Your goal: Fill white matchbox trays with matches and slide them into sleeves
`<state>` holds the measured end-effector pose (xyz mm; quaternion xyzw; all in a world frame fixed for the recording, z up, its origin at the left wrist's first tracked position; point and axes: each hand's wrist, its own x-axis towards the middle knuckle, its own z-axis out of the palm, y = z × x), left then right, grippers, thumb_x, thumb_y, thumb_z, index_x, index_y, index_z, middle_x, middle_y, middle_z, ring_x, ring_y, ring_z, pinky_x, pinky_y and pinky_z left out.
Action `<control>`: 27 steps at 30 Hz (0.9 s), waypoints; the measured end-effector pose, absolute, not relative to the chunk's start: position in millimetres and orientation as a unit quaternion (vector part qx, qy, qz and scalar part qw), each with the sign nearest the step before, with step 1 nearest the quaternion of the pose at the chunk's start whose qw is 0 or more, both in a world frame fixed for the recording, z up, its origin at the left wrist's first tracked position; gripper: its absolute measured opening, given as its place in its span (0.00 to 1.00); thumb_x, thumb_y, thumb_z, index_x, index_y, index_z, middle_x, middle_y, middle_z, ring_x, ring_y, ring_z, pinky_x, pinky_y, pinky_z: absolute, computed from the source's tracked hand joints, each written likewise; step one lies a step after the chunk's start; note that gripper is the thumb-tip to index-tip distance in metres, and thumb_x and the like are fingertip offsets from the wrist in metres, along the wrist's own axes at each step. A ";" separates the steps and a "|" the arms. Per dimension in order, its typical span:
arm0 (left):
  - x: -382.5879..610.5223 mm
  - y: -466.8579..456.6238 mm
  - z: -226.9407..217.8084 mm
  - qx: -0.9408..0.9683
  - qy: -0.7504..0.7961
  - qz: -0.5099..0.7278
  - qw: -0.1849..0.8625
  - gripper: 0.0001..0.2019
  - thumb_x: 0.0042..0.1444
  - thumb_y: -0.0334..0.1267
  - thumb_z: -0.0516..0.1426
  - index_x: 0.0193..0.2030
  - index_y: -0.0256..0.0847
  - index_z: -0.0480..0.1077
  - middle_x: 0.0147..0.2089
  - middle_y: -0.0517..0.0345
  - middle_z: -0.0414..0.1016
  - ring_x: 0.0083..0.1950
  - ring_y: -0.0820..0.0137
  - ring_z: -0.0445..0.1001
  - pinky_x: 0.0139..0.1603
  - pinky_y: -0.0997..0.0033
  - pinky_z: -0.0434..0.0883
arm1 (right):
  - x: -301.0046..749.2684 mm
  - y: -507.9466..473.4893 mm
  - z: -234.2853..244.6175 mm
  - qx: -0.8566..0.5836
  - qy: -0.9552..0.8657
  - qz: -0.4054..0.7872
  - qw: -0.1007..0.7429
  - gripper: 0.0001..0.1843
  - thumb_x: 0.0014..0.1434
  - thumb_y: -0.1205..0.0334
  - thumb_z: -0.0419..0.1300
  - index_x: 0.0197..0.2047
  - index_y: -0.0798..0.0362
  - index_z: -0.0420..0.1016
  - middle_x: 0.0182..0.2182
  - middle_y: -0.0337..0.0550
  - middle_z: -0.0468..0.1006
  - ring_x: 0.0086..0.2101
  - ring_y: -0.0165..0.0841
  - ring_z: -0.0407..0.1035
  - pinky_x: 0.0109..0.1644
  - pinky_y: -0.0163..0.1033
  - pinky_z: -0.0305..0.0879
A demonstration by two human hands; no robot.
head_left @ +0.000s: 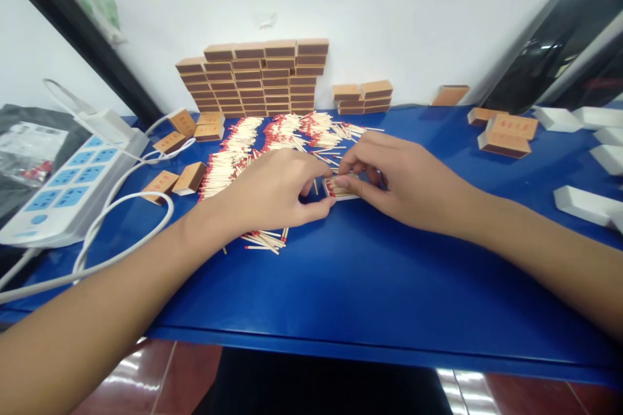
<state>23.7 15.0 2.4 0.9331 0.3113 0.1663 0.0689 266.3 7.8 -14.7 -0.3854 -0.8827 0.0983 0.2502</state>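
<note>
a person is pinching a small tray [339, 189] of matches at the middle of a blue tabletop [370, 285].
the left hand [275, 193] and right hand [402, 178] are each clamping fingertips on one end of the tray, just in front of loose matches [253, 142]; stacked matchboxes [257, 81] are lining the wall behind, a power strip [68, 181] lying far left.

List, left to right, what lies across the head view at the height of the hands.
Power strip → loose matchboxes → left hand → match tray → right hand → white trays.
</note>
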 end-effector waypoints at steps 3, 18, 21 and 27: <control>23.9 15.4 3.2 0.932 0.316 0.162 0.073 0.08 0.61 0.41 0.62 0.33 0.40 0.74 0.27 0.61 0.75 0.27 0.70 0.70 0.31 0.67 0.59 | 265.0 6.6 -15.9 -0.384 -0.884 0.107 0.243 0.09 0.73 0.54 0.59 0.47 0.49 0.76 0.45 0.49 0.78 0.36 0.39 0.70 0.39 0.44 0.63; 23.3 14.1 3.7 0.939 0.309 0.145 0.050 0.08 0.65 0.41 0.61 0.37 0.39 0.75 0.30 0.60 0.76 0.29 0.70 0.71 0.32 0.67 0.60 | 265.6 10.0 -17.4 -0.377 -0.889 0.136 0.220 0.10 0.74 0.55 0.57 0.49 0.50 0.76 0.43 0.47 0.79 0.37 0.38 0.71 0.40 0.43 0.62; 23.6 14.3 4.3 0.938 0.313 0.135 0.053 0.09 0.65 0.41 0.61 0.36 0.39 0.75 0.30 0.60 0.77 0.29 0.70 0.71 0.32 0.67 0.59 | 266.7 9.6 -17.9 -0.385 -0.888 0.134 0.212 0.11 0.74 0.54 0.57 0.50 0.50 0.76 0.44 0.48 0.79 0.37 0.39 0.72 0.40 0.44 0.62; 23.1 13.6 6.8 0.938 0.320 0.124 0.049 0.10 0.66 0.43 0.61 0.42 0.39 0.78 0.32 0.59 0.78 0.29 0.69 0.72 0.31 0.67 0.58 | 266.0 8.4 -15.7 -0.393 -0.885 0.137 0.207 0.12 0.73 0.53 0.56 0.50 0.50 0.76 0.44 0.48 0.79 0.37 0.41 0.72 0.41 0.46 0.62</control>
